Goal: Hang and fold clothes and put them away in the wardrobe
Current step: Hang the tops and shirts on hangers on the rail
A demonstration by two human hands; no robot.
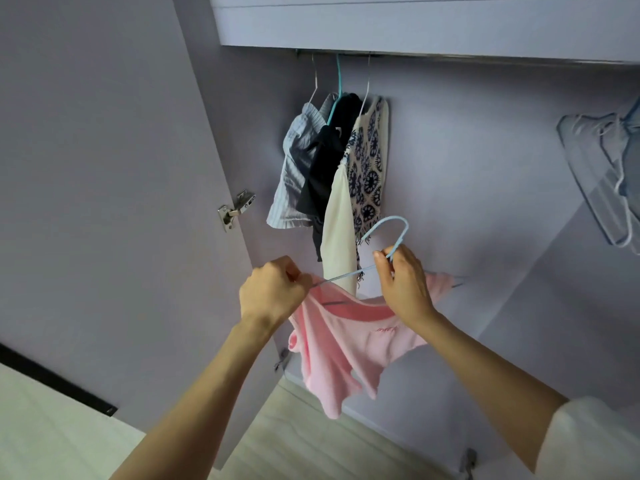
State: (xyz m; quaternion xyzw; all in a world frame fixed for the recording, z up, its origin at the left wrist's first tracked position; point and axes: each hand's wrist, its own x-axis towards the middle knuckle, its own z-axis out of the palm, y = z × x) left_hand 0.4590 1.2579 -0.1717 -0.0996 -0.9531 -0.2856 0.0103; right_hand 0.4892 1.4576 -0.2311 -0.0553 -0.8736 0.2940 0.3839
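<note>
A pink top (pixel 341 344) hangs from a light blue wire hanger (pixel 389 225) in front of the open wardrobe. My right hand (pixel 403 284) grips the hanger's neck just below the hook. My left hand (pixel 272 289) pinches the top's shoulder at the hanger's left end. On the rail (pixel 450 58) under the shelf hang a blue striped shirt (pixel 294 171), a dark garment (pixel 323 168) and a cream garment with a blue pattern (pixel 367 168).
The open wardrobe door (pixel 104 168) stands at the left with a metal hinge (pixel 235 209). Several empty hangers (pixel 602 178) hang at the far right. A lilac shelf (pixel 415 22) runs above the rail. Pale wooden floor (pixel 311 438) lies below.
</note>
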